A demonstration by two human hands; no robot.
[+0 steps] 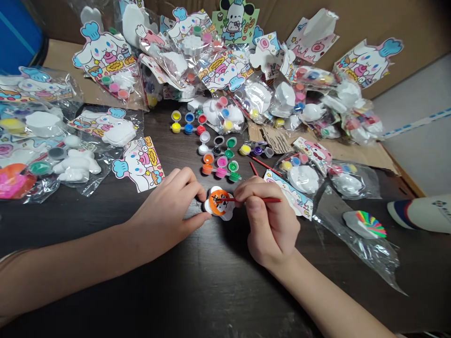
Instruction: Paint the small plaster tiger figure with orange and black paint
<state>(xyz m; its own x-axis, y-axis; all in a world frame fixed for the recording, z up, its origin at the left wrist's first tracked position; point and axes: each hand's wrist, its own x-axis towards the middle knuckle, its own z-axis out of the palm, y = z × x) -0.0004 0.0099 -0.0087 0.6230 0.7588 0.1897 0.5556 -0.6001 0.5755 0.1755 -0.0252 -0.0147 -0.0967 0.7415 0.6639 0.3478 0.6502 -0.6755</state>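
My two hands at a small figure. The figure point(219, 207) lies on the table point(197, 286) in front of me, nearer than the paint pots point(221, 173) — white at its rounded edges, with orange and black paint towards the middle. My left hand point(172, 199) holds its left edge, thumb and forefinger narrowly parted about one white lobe. My right hand point(273, 218) pinches the brush point(268, 200) (red-handled, nearly level), its tip over the painted part; whether those fingers also touch the figure's right edge, I cannot tell. Handling: I judge the figure light and stiff, probably plaster, hence apt to chip if dropped; any wet paint would be slippery and smear readily. The sound hold is therefore at the bare white edges — fingertips on opposite sides, painted part untouched. Behind the pots lie bagged figures point(254, 94); at far right, a cup point(428, 212).
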